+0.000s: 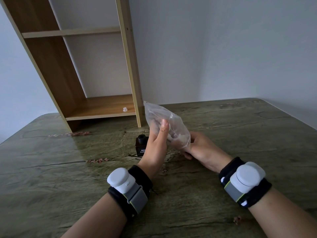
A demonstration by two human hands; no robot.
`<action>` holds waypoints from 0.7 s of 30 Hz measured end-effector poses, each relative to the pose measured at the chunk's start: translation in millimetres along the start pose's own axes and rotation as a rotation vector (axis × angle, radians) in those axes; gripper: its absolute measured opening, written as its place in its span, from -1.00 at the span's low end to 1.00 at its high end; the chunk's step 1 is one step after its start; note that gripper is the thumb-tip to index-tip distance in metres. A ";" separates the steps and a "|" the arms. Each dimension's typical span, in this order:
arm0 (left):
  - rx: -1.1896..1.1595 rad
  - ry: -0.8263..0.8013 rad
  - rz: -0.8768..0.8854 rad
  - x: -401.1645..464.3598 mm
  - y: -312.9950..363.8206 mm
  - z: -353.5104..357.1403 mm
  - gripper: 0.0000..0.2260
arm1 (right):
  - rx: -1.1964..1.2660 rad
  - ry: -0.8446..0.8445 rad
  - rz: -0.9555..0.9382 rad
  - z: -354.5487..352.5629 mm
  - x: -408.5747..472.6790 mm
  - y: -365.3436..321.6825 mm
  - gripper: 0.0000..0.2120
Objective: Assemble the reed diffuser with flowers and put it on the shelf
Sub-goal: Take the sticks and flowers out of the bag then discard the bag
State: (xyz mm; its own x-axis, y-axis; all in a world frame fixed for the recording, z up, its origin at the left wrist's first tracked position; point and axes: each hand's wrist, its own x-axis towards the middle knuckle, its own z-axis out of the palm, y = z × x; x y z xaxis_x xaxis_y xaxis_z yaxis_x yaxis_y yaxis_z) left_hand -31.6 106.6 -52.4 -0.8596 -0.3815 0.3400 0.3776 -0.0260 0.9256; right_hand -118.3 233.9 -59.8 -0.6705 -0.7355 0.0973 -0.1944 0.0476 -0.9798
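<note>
A clear plastic bag (159, 115) with pale flower pieces inside is held up over the table between both hands. My left hand (157, 148) presses its left side, thumb up against the plastic. My right hand (199, 146) grips its lower end from the right. Behind my left hand stands a small dark diffuser bottle (141, 145) with a black neck and a white label, partly hidden. A wooden shelf unit (101, 107) stands at the back of the table. A small white stopper (125, 109) lies on its bottom board.
The green, wood-patterned table (68, 169) spreads wide on both sides of the hands. White walls close in behind and to the right. Both wrists wear black bands with white sensor units.
</note>
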 end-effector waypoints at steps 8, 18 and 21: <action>0.055 0.159 0.065 4.4 -1.9 -4.0 -0.55 | -0.250 0.047 0.008 -14.2 1.0 0.4 -0.72; 0.115 0.274 0.161 6.6 0.0 -9.2 -0.51 | -0.664 0.092 0.013 -49.4 3.8 7.4 -0.79; 0.130 0.268 0.156 5.7 0.0 -7.7 -0.52 | -0.690 0.116 0.021 -43.9 4.6 10.6 -0.84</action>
State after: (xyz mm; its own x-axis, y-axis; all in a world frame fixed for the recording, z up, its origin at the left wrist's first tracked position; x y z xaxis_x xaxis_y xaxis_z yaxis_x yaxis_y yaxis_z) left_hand -33.8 97.3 -51.7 -0.6674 -0.6012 0.4394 0.4359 0.1630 0.8851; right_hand -154.9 260.7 -62.1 -0.7436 -0.6547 0.1354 -0.5651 0.5072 -0.6507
